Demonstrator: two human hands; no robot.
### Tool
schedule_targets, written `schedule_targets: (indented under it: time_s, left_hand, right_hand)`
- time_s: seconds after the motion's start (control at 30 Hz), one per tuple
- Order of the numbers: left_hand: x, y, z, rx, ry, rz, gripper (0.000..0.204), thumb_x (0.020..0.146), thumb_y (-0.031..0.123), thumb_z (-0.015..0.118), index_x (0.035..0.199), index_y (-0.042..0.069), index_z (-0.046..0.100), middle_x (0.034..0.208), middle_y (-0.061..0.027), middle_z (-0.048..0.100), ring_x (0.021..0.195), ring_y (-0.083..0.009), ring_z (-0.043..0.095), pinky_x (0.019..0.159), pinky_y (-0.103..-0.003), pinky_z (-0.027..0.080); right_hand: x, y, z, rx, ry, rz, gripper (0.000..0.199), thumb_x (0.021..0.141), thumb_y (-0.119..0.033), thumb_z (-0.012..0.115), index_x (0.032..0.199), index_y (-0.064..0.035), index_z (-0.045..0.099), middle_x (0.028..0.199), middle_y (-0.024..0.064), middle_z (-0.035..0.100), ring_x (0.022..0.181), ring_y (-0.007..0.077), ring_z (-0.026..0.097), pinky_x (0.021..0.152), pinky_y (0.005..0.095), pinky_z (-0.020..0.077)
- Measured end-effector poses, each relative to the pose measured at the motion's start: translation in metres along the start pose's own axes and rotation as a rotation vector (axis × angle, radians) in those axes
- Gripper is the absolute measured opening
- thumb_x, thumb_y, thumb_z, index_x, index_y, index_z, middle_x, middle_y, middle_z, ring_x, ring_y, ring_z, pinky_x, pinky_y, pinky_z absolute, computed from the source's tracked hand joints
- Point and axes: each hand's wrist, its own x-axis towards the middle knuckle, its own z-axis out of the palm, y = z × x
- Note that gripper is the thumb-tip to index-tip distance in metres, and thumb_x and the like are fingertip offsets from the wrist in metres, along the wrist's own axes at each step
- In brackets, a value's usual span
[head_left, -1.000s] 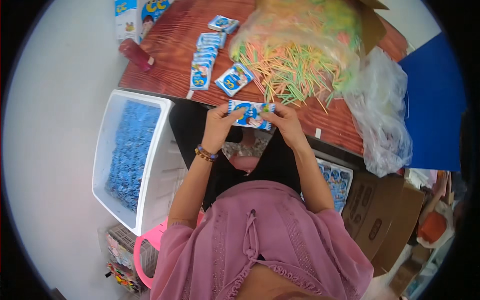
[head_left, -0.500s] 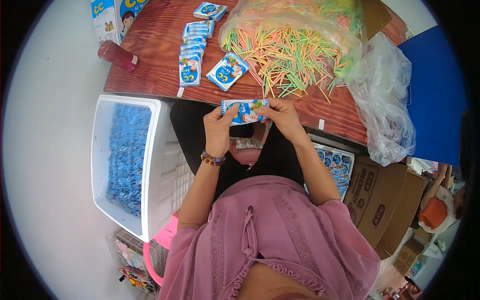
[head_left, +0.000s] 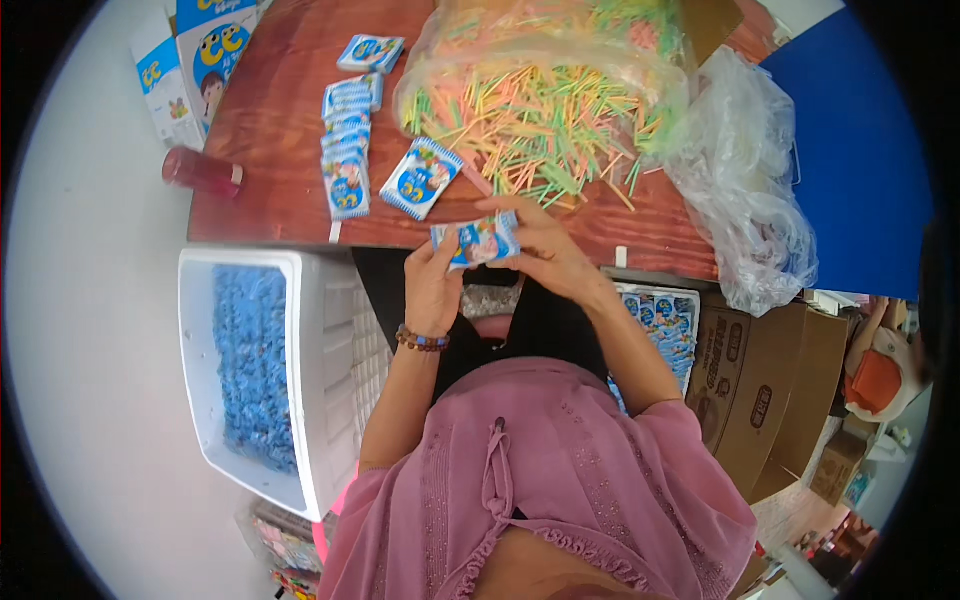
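Note:
A small blue-and-white candy packet [head_left: 482,240] is held level in front of me, just off the table's near edge. My left hand [head_left: 434,290] pinches its left end, thumb on top. Around its right end curl the fingers of my right hand [head_left: 552,252], the forefinger along the upper side and the thumb below. Just beyond lies a thicker pair or single packet [head_left: 422,180], tilted on the wood. Left of that, several overlapping packets [head_left: 346,182] form a row, with another small stack [head_left: 370,53] at its far end.
Pastel candy sticks [head_left: 545,130] spill from a clear bag on the wooden table [head_left: 275,130]. A crumpled plastic bag [head_left: 740,180] hangs over the right edge. A red bottle [head_left: 203,172] lies at left. Below are a white foam box [head_left: 310,380] of blue packets, a packet tray [head_left: 660,325] and cardboard [head_left: 760,390].
The view has shifted, so the table things appear further left and lower. Both hands still hold the packet, now slanted; my right fingers have moved around its right end.

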Motion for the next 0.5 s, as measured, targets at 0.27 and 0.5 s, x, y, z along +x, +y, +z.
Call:
schedule_targets:
  time_s: [0.27,0.5]
  left_hand:
    - [0.014,-0.011,-0.009,0.108,0.012,-0.047,0.022,0.096,0.020,0.056,0.098,0.000,0.064,0.093,-0.0061,0.067,0.079,-0.0119,0.063,0.066,-0.028,0.048]
    - [0.022,-0.004,-0.021,0.055,0.070,-0.107,0.021,0.096,0.021,0.056,0.095,0.002,0.064,0.094,-0.0074,0.068,0.079,-0.0152,0.065,0.069,-0.031,0.053]
  right_hand:
    - [-0.001,0.015,-0.033,0.127,-0.045,0.135,0.023,0.082,-0.008,0.068,0.105,-0.0058,0.068,0.124,0.0091,0.058,0.115,0.0232,0.052,0.096,0.0362,0.0404]
    - [0.022,0.066,-0.112,-0.253,0.464,0.472,0.018,0.085,-0.008,0.063,0.101,-0.0012,0.067,0.098,0.0061,0.066,0.091,0.0147,0.061,0.078,0.0294,0.0472]
